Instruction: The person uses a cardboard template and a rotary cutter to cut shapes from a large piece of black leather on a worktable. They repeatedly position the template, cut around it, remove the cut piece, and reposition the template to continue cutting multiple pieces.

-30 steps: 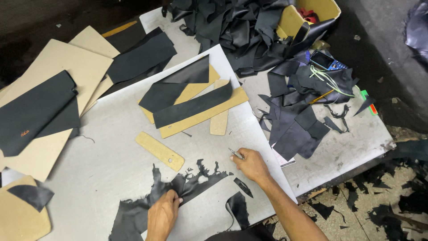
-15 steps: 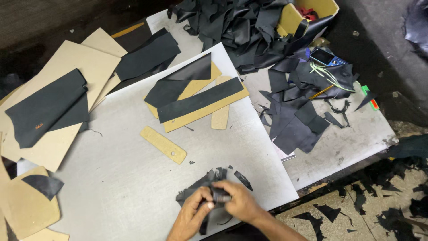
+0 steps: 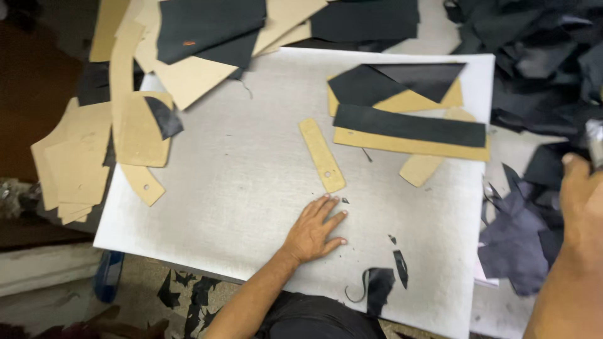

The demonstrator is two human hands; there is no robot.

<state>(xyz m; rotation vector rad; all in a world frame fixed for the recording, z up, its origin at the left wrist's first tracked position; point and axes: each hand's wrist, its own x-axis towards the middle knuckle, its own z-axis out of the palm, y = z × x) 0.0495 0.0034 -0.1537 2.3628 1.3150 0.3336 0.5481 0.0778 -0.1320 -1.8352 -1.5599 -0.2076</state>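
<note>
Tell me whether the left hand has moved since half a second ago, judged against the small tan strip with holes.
Yes. The left hand now lies flat on the grey board just below the small tan strip; earlier it was nearer the board's front edge, bunching black scraps.

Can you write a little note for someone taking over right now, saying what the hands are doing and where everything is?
Left hand: flat and empty on the grey board, just below the small tan strip.
Right hand: raised at the right edge over the dark scrap pile; its grip is unclear.
Cut black pieces lie on tan patterns at upper right.
Small black offcuts sit on the board's near edge.
</note>
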